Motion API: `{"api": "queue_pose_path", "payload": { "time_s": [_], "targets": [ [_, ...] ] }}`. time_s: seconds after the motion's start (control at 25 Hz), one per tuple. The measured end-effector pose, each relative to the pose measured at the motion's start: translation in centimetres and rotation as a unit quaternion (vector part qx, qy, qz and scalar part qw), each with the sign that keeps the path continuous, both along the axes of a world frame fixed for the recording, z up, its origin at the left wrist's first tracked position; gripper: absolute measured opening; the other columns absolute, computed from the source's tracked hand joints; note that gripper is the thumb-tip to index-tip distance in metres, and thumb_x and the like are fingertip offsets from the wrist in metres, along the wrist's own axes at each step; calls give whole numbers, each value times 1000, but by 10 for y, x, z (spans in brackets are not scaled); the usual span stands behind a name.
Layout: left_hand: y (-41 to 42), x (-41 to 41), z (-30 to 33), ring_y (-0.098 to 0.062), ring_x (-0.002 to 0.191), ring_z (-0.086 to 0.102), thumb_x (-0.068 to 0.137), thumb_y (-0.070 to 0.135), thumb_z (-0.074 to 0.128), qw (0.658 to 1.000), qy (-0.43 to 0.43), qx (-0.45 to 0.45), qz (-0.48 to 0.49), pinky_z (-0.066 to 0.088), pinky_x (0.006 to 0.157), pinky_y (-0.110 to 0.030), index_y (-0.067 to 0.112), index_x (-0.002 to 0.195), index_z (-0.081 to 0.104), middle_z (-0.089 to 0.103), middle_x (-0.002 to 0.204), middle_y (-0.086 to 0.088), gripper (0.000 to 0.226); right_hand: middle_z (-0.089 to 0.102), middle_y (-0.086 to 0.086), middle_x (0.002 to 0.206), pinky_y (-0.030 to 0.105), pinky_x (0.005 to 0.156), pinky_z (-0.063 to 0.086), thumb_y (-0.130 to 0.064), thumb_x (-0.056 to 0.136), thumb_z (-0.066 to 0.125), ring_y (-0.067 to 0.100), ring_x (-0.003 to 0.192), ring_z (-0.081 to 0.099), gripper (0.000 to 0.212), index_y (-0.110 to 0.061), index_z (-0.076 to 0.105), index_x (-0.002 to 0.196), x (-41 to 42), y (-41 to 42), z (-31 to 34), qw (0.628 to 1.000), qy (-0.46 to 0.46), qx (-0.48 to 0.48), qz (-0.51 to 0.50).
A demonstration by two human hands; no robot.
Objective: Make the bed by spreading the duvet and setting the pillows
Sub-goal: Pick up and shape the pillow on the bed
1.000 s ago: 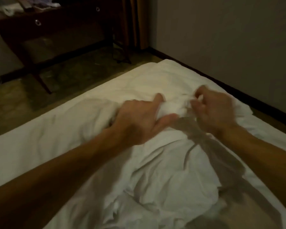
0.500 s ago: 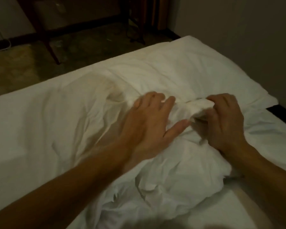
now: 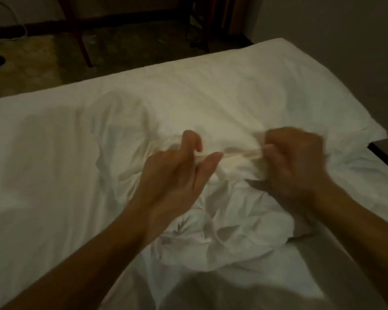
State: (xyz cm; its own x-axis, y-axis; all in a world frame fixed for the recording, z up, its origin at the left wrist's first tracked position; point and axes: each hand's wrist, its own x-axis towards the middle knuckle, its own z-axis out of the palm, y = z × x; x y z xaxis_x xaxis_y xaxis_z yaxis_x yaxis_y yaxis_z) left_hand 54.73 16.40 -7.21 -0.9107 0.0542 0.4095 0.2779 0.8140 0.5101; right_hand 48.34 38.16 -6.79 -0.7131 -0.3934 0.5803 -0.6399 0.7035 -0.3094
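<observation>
both hands are on the white duvet [image 3: 211,104], which lies across the bed [image 3: 31,198], flat and smooth toward the far edge and crumpled into a heap of folds just in front of the person. the left hand [image 3: 177,173] has its fingers curled over a raised ridge of the cloth, with the thumb lying along the near side of that ridge, so it pinches the fold. the right hand [image 3: 296,162] is blurred, but its fingers are bunched into a fist round the other end of the same ridge, gripping it. the short band of cloth between the two hands looks stretched taut. the far corner of the duvet reaches the bed's far right corner by the wall [image 3: 345,30]. beyond the bed's far edge is a dark patterned floor [image 3: 43,57], and dark wooden furniture legs [image 3: 81,39] stand on it. no pillow can be made out as separate from the bedding.
</observation>
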Motion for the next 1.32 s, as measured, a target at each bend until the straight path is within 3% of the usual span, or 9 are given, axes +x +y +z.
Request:
{"api": "queue_pose_path", "payload": {
  "time_s": [0.16,0.36,0.52,0.64,0.76,0.92,1.12,1.24,1.32],
  "targets": [
    [8,24,42,-6,45,48,91,71,15,988,-28,78,-127,33,50,-21,22,97,43,40,47,11,56,42,2,49,29,49,28,-59,103,18,20,46,41,74,-12,47,54,32,26,31,999,14,6,-31],
    [13,19,-40,-23,79,66,79,79,7,963,-174,-92,-183,42,68,-31,25,111,37,50,83,12,69,42,-7,55,38,62,38,-63,100,19,22,57,47,53,-32,33,59,52,25,-65,986,-121,91,-73],
    [3,7,-16,-15,86,63,86,77,10,974,-112,-32,-195,46,77,-33,34,127,38,53,95,15,66,44,-2,54,34,57,34,-59,102,23,21,53,46,64,-19,44,55,58,25,-51,992,-89,11,-86],
    [6,-10,-8,-12,112,56,96,61,21,964,-78,56,-250,44,94,-32,30,140,43,62,123,7,59,44,5,51,35,52,35,-56,103,24,23,48,44,73,-9,47,53,58,32,-10,993,-34,-12,-113],
    [29,3,-42,-16,145,28,98,62,16,926,-117,-2,-359,23,118,-39,17,155,23,33,157,-2,73,52,4,54,36,56,36,-57,99,24,26,54,51,67,-14,51,55,58,37,-26,967,-136,29,-213],
    [60,14,-83,-18,151,7,96,67,4,909,-106,-125,-384,11,121,-42,8,156,4,10,163,-7,84,55,-12,53,37,63,42,-61,98,20,9,58,56,61,-32,51,53,77,54,-84,943,-250,-37,-218],
    [46,-13,-43,-21,151,7,98,62,11,951,-38,-98,-290,11,121,-47,13,155,3,11,163,-10,76,65,17,105,44,92,42,-53,102,27,32,101,56,68,0,69,102,61,45,-56,987,-24,-23,-159],
    [27,-21,-38,-23,151,1,98,63,4,968,-58,-161,-186,10,120,-51,10,156,7,8,164,-10,79,44,21,149,52,119,22,-60,100,19,34,142,35,79,1,48,142,40,43,-54,987,-67,91,-114],
    [34,-16,-52,-24,151,1,98,64,1,964,-88,-165,-188,12,119,-53,8,156,9,8,163,-10,81,25,13,162,55,121,17,-67,100,12,28,152,18,83,-8,28,155,35,56,-72,969,-156,149,-121]
  ]
}}
